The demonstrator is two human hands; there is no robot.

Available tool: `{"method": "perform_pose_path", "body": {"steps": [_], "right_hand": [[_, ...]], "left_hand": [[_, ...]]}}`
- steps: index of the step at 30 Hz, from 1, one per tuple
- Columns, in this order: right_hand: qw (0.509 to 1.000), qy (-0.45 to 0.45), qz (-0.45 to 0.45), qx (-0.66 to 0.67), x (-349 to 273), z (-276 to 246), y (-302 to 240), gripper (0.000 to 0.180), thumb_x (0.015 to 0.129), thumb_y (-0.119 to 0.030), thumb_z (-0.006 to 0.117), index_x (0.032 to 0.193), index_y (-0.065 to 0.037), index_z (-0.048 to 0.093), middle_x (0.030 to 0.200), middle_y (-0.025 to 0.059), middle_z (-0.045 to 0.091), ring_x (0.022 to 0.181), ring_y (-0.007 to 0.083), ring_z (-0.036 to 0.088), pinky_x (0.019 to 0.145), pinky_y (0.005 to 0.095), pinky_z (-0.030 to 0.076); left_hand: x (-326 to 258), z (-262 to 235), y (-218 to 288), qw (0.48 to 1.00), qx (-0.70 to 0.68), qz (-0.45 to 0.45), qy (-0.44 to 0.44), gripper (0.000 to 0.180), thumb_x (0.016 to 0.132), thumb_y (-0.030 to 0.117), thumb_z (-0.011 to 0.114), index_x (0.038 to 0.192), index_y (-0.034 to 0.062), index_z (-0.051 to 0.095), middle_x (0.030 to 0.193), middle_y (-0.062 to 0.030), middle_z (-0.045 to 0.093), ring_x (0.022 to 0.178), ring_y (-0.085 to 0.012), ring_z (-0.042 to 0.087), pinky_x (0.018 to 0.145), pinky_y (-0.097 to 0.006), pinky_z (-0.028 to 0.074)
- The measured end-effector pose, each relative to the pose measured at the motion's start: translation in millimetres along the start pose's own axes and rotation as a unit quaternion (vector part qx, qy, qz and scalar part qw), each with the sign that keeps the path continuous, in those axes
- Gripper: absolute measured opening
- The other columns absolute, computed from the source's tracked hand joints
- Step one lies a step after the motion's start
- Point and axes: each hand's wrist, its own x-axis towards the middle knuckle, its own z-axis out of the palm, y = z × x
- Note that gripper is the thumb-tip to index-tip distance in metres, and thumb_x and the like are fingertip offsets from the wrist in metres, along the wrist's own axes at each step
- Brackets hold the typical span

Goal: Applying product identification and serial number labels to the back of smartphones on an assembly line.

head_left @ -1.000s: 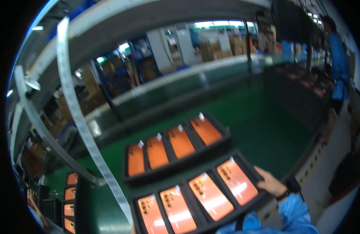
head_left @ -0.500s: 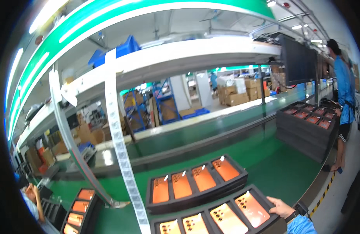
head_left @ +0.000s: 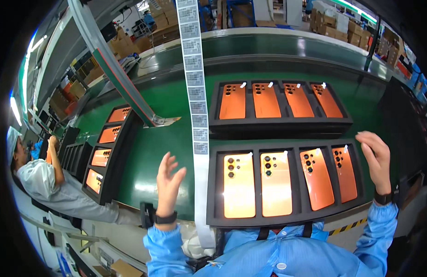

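Factory floor: long green workbench point(head_left: 142, 159), foam trays point(head_left: 280, 130) of orange phones point(head_left: 240, 194), stacked cartons point(head_left: 331, 34), capped co-worker point(head_left: 40, 177) alongside

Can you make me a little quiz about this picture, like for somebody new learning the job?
1. How many phones lie in the near tray?
2. True or false: the left hand is holding a phone.
3. Fill in the gap: a long ____ runs down between the left hand and the near tray.

Key:
1. Four.
2. False: its fingers are spread and no phone is in it.
3. Label strip.
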Motion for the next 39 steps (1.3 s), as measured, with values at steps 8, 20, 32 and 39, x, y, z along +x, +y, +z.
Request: {"method": "perform_pose_path", "body": {"steps": [8, 20, 32, 39], "right_hand": [[0.967, -0.049, -0.191, 0.162, 63, 151, -79, 0.012, 0.082, -0.009, 0.065, 0.091, -0.001, 0.068, 0.092, 0.0085, 0.064, 0.088, 0.0254, 0.060, 0.076, 0.0350, 0.049], [0.940, -0.039, -0.252, 0.227, 63, 251, -134, 0.033, 0.070, -0.010, 0.074, 0.100, -0.002, 0.065, 0.102, 0.0094, 0.057, 0.094, 0.0288, 0.055, 0.080, 0.0398, 0.046], [0.927, -0.034, -0.255, 0.274, 61, 262, -142, 0.012, 0.068, -0.009, 0.072, 0.080, -0.006, 0.068, 0.085, 0.0007, 0.058, 0.088, 0.0203, 0.055, 0.074, 0.0335, 0.043], [0.920, 0.004, -0.315, 0.233, 56, 263, -143, 0.019, 0.065, -0.005, 0.074, 0.083, -0.006, 0.069, 0.085, 0.0018, 0.061, 0.082, 0.0212, 0.055, 0.070, 0.0372, 0.042]], "left_hand": [[82, 34, 23, 0.976, 0.039, -0.062, -0.206, 0.034, 0.091, 0.029, 0.063, 0.105, -0.0021, 0.063, 0.088, -0.0015, 0.066, 0.079, -0.0062, 0.059, 0.070, -0.022, 0.046], [22, 20, 66, 0.965, -0.107, -0.118, -0.209, 0.038, 0.097, 0.031, 0.053, 0.097, -0.0043, 0.067, 0.085, -0.0064, 0.068, 0.076, -0.0096, 0.064, 0.066, -0.023, 0.052], [8, 10, 67, 0.956, -0.157, -0.184, -0.167, 0.028, 0.094, 0.017, 0.053, 0.097, -0.0076, 0.065, 0.089, -0.0112, 0.067, 0.074, -0.0136, 0.066, 0.066, -0.025, 0.054], [5, 13, 65, 0.958, -0.143, -0.184, -0.168, 0.028, 0.094, 0.019, 0.053, 0.095, -0.0068, 0.064, 0.089, -0.0109, 0.067, 0.075, -0.0139, 0.066, 0.066, -0.025, 0.054]]}}
